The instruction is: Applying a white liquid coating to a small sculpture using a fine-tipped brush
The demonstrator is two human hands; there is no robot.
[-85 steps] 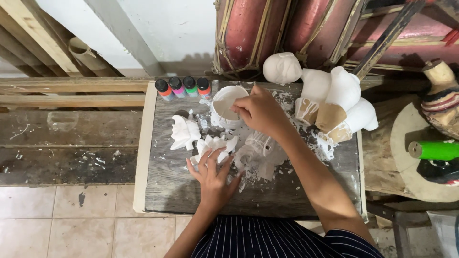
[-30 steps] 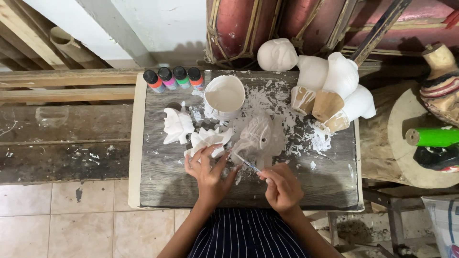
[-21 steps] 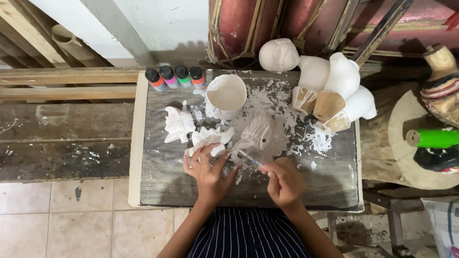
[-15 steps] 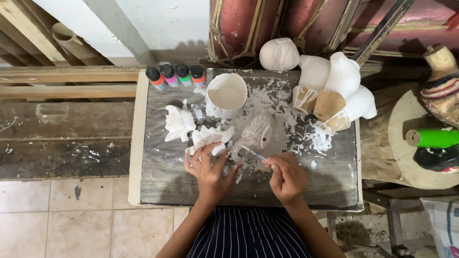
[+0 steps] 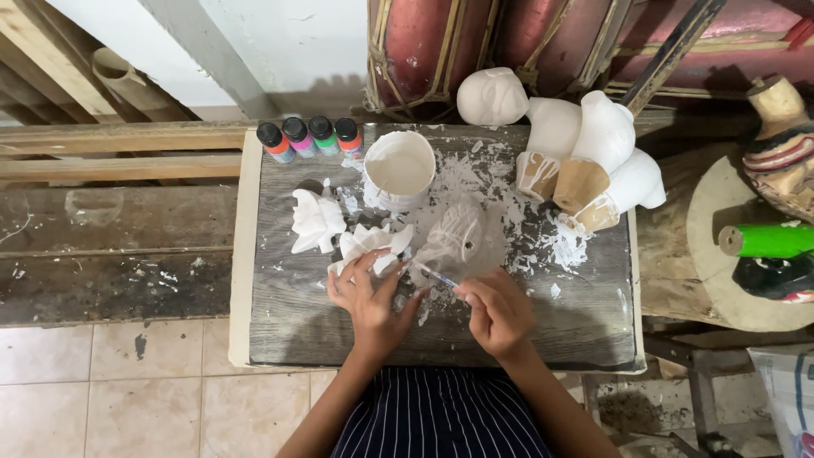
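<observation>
White plaster figure (image 5: pixel 370 246), bench (image 5: pixel 280 322) centre: clamped in left hand (image 5: pixel 370 301). Thin brush (image 5: pixel 434 275): pinched in right hand (image 5: pixel 498 312); hands apart.

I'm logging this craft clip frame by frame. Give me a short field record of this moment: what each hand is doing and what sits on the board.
Left hand: holds a white carving down on the board
Right hand: grips a thin brush, tip toward the carving
Second carving: lies left of the held one, untouched
Cup: white paint inside, behind the carvings
Paint bottles: four, in a row at the board's back left
White figures: clustered at the back right
Board surface: splashed with white
</observation>
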